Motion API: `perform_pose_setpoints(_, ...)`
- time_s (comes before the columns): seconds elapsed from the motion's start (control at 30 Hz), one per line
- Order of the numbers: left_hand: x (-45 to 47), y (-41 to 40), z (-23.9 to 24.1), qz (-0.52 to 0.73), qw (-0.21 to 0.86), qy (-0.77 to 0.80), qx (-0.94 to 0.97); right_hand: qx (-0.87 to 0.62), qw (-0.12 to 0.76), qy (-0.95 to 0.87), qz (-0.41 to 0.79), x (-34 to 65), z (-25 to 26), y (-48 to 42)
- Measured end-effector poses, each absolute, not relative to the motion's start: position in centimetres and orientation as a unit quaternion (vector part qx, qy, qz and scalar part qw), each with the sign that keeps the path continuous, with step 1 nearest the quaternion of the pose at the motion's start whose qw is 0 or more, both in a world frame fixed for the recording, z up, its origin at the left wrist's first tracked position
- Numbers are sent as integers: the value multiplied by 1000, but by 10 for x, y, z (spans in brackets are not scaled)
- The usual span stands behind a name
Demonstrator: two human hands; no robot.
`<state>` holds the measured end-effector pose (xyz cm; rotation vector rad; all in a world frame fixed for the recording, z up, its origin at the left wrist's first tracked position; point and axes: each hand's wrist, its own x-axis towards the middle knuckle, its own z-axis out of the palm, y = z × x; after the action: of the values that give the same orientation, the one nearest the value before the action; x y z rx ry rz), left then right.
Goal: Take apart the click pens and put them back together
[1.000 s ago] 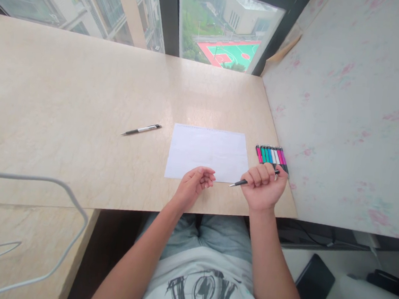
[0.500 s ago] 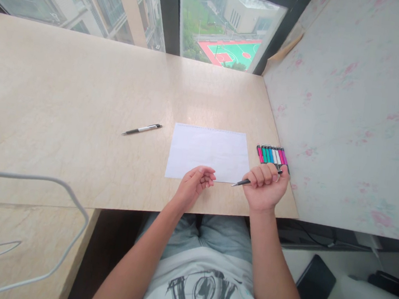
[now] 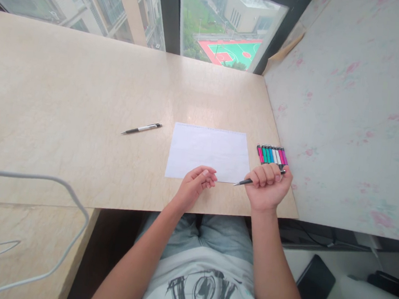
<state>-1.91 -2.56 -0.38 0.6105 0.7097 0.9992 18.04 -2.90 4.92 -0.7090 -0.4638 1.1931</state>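
My right hand point(image 3: 268, 187) is closed in a fist round a black pen point(image 3: 244, 182), whose tip points left over the near right corner of a white sheet of paper point(image 3: 208, 151). My left hand point(image 3: 196, 185) rests at the sheet's near edge with its fingers curled loosely and nothing visible in them. Just beyond my right hand lies a row of several coloured pens point(image 3: 272, 154), pink, green, white and purple, side by side. A black and white pen point(image 3: 142, 128) lies alone to the left of the sheet.
The beige desk point(image 3: 66, 88) runs along a window at the back. A pale flowered wall panel point(image 3: 353, 113) closes the right side. A white wire frame point(image 3: 27, 226) rises at the near left. Dark objects lie on the floor at the lower right.
My right hand has shifted slightly right and up with the pen. My left hand's fingers have curled a little closer to the paper's edge.
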Motion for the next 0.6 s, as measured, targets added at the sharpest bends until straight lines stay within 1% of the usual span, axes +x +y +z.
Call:
perform_pose_setpoints(0.13,-21,-27,-3,460,753,339,327,-244,746,-152,601,182,47,-28)
perform_pose_setpoints(0.23,-30,-26,-1,462,681,387,417,-197,749,-126,620,182,46,-27)
perform_pose_setpoints(0.3,-37,-25,2,448,581,443,515,-199,750,-113,621,182,47,-26)
perform_pose_setpoints(0.4,-50,-20,4,386,353,520,675,-215,751,-107,615,183,49,-25)
perform_pose_setpoints(0.47,-58,-15,4,330,225,550,734,-226,754,-110,606,184,49,-23)
perform_pose_setpoints(0.53,-66,-10,1,287,142,568,758,-240,748,-114,608,186,49,-21)
perform_pose_setpoints(0.6,-73,-5,-3,261,95,577,768,-261,727,-114,625,186,48,-19)
